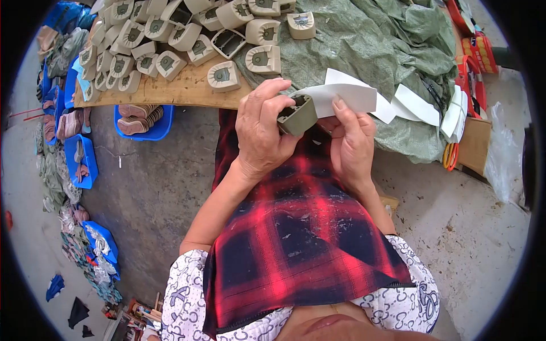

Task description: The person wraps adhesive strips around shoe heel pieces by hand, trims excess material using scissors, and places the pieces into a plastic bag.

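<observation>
The hollow block [300, 119] has an olive-green colour, and the thin strip [359, 99] is plain white. The many moulded pieces [169, 65] are pale beige, the table [187, 85] is brown, and the sheet [364, 48] is grey-green. The apron [296, 227] shows red and black checks, while the sleeves [187, 290] are white with dark printed shapes.

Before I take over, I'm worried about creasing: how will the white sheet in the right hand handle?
The white sheet is probably light, as it looks thin. It likely flexes without going limp: it bows gently yet extends smoothly past the right hand.
</observation>
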Available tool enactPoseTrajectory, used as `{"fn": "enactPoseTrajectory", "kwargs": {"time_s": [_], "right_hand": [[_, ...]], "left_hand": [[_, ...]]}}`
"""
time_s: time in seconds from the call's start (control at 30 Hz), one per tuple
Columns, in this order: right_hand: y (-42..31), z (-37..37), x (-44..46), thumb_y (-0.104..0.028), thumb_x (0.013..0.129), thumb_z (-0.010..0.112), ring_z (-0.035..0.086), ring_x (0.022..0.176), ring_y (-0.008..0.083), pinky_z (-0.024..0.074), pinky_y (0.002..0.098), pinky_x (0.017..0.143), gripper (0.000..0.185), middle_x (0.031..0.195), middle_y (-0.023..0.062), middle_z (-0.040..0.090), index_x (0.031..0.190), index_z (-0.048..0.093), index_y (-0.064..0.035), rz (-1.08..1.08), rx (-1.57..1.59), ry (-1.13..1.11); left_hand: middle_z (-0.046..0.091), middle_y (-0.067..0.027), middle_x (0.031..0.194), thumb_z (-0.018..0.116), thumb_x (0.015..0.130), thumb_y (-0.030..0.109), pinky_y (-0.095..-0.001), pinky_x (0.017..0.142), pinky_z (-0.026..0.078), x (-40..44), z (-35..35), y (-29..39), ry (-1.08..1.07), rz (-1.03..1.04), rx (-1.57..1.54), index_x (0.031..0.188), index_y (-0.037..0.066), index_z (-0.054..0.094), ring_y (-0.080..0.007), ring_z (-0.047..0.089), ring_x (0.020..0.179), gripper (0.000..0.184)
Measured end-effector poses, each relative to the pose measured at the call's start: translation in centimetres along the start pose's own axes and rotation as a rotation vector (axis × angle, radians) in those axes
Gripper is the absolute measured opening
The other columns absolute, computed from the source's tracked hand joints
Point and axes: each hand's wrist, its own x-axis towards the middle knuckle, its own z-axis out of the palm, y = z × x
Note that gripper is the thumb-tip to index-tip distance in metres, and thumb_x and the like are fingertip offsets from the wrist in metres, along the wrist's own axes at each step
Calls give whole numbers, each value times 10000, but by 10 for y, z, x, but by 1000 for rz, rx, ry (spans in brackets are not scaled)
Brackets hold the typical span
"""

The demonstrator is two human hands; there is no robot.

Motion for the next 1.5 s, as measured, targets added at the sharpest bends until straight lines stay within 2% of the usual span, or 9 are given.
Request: {"fn": "enactPoseTrajectory", "kwargs": {"time_s": [0.2, 0.4, 0.53, 0.63, 0.73, 0.87, 1.0, 1.33, 1.5], "right_hand": [[-1, -11, -6, -111, 963, 567, 637, 876, 104, 524, 285, 803, 233, 964, 58, 683, 1089, 659, 62, -142, -306, -18], [-1, -5, -7, -28, 906, 599, 695, 919, 249, 542, 334, 796, 234, 1036, 167, 699, 1126, 653, 31, -542, -980, -121], [15, -10, 8, -22, 881, 633, 682, 973, 328, 536, 379, 839, 265, 1062, 202, 684, 1141, 641, 27, -713, -1064, -154], [8, -4, 11, -52, 876, 659, 678, 986, 330, 532, 373, 841, 282, 1066, 205, 682, 1146, 639, 27, -660, -959, -156], [5, 1, 14, -97, 894, 664, 686, 943, 259, 527, 335, 826, 277, 1035, 173, 698, 1139, 647, 30, -655, -942, -153], [-15, 7, 15, -157, 956, 616, 602, 863, 74, 489, 240, 789, 251, 957, 51, 696, 1106, 677, 34, -144, -461, -105], [-9, -3, 16, -170, 970, 592, 621, 875, 93, 484, 249, 847, 266, 980, 45, 692, 1146, 663, 16, 51, -159, -247], [9, -30, 27, -155, 975, 552, 687, 880, 174, 562, 314, 820, 237, 990, 106, 693, 1106, 633, 25, 403, 282, -195], [0, -20, 10, -117, 965, 558, 671, 883, 147, 553, 298, 820, 216, 987, 92, 693, 1079, 653, 40, 109, -38, -133]], "left_hand": [[614, -141, 1135, 788, 659, 63, -399, 832, 462, -4, 4, 2, -61, -83, 124, 1041, 66, 529, -322, 608, 998, 461], [607, -183, 1124, 731, 709, 20, -425, 773, 516, -4, 18, 5, -93, -200, 18, 1084, 25, 505, -377, 623, 952, 438], [608, -208, 1128, 706, 734, 9, -436, 797, 527, 6, 15, 9, -147, -255, 43, 1165, 4, 489, -393, 625, 990, 482], [609, -213, 1145, 699, 735, -6, -419, 829, 535, 12, 9, 10, -145, -231, 62, 1262, 3, 469, -377, 626, 1037, 575], [612, -199, 1177, 737, 729, -4, -402, 847, 541, 24, 3, 18, -96, -278, -24, 1317, 18, 461, -345, 626, 1088, 650], [607, -179, 1224, 838, 694, 56, -374, 866, 536, 22, 0, 11, 13, -153, -161, 1294, 38, 487, -299, 620, 1105, 696], [581, -189, 1250, 850, 693, 87, -368, 881, 522, 19, 1, 2, 31, -14, -133, 1127, 28, 517, -295, 621, 1082, 550], [572, -229, 1217, 802, 752, 71, -372, 882, 516, -2, 3, 10, 63, 35, -302, 1128, 18, 499, -313, 610, 1060, 486], [558, -207, 1251, 793, 744, 54, -368, 843, 516, -5, 9, 6, 31, -65, -102, 1129, 33, 491, -320, 608, 1056, 490]]}}
